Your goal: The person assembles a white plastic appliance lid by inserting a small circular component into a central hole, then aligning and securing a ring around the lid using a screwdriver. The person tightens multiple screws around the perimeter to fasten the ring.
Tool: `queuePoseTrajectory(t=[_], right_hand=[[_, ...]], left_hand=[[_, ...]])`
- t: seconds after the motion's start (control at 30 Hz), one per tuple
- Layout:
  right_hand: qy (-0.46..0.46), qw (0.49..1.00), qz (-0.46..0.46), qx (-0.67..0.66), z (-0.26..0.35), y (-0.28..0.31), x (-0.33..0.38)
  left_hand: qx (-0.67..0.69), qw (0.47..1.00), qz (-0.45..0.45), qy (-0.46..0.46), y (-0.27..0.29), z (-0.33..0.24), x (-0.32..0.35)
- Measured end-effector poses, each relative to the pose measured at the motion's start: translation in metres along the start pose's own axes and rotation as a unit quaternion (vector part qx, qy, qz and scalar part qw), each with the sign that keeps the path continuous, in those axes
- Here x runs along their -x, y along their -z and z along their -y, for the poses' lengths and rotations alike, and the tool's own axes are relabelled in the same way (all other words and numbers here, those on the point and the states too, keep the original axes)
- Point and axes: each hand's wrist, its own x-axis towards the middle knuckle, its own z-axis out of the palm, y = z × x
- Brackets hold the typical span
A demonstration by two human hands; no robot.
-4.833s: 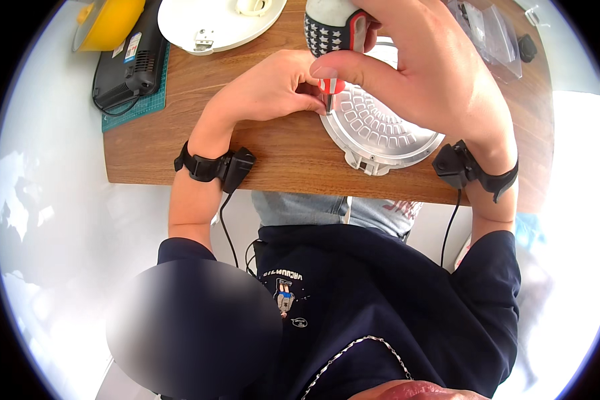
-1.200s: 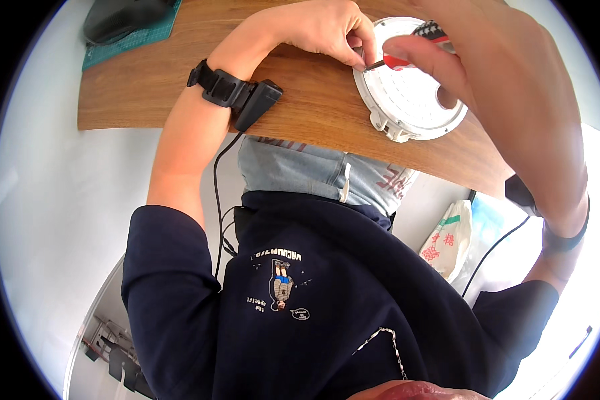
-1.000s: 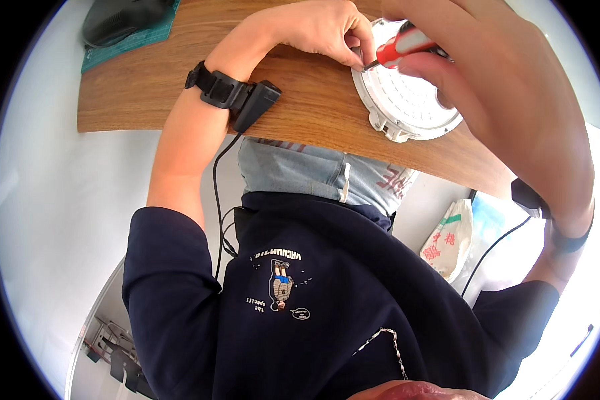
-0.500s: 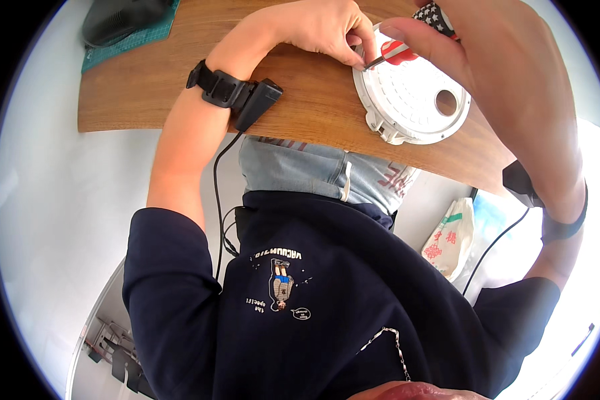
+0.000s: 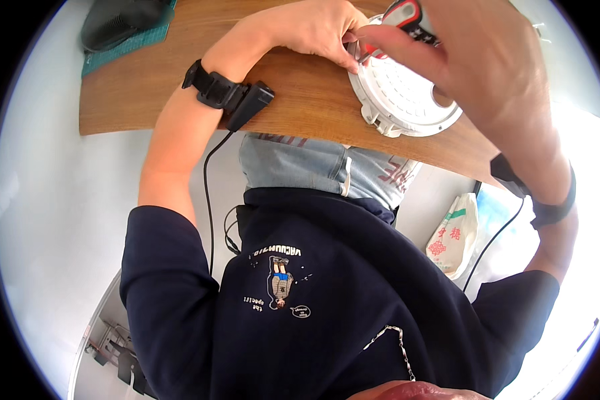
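Observation:
A round white plastic housing (image 5: 407, 100) lies on the wooden table, with clips on its near edge and a round hole partly covered by my right hand. My right hand (image 5: 473, 63) is closed around a screwdriver (image 5: 405, 15) with a red and black, star-patterned handle. Its tip points down at the housing's left rim. Right beside that tip, my left hand (image 5: 323, 32) pinches thumb and fingers together at the rim. Whatever sits between those fingertips is too small to make out.
A dark, rounded device (image 5: 123, 23) rests on a green cutting mat (image 5: 127, 50) at the table's far left. Black cables (image 5: 210, 200) hang from the straps on both wrists. Below the table's edge on the right is a white bag (image 5: 453, 237) with red and green print.
My right hand and the screwdriver have moved a little left, and the handle has swung to a different tilt. The housing has shifted slightly left and away from me. My left hand stays at the rim.

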Motion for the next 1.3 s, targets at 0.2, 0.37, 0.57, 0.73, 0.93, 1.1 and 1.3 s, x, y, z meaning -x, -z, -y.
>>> queuePoseTrajectory(t=[0.2, 0.37, 0.57, 0.73, 0.93, 1.1, 1.3], right_hand=[[0.079, 0.964, -0.193, -0.167, 0.004, -0.013, 0.003], [-0.08, 0.995, -0.005, -0.061, 0.007, 0.009, 0.007], [0.034, 0.937, -0.318, -0.143, 0.014, -0.038, -0.011], [-0.024, 0.988, -0.043, -0.145, 0.0, 0.013, 0.015], [-0.058, 0.987, 0.003, -0.152, -0.005, -0.003, 0.01], [-0.086, 0.987, -0.08, -0.109, 0.002, -0.017, 0.018], [0.059, 0.944, -0.273, -0.174, -0.018, -0.057, 0.013]], left_hand=[[0.088, 0.993, 0.016, 0.081, -0.005, 0.005, -0.004], [0.101, 0.995, 0.027, 0.007, -0.001, 0.002, -0.002], [0.054, 0.973, -0.209, 0.087, -0.038, -0.022, -0.004], [0.087, 0.996, 0.008, -0.01, -0.001, 0.005, -0.006], [0.119, 0.962, -0.222, 0.104, -0.038, -0.028, -0.01], [0.082, 0.997, -0.007, 0.005, -0.006, 0.005, -0.003], [0.105, 0.96, -0.259, 0.013, -0.047, -0.012, -0.012]])
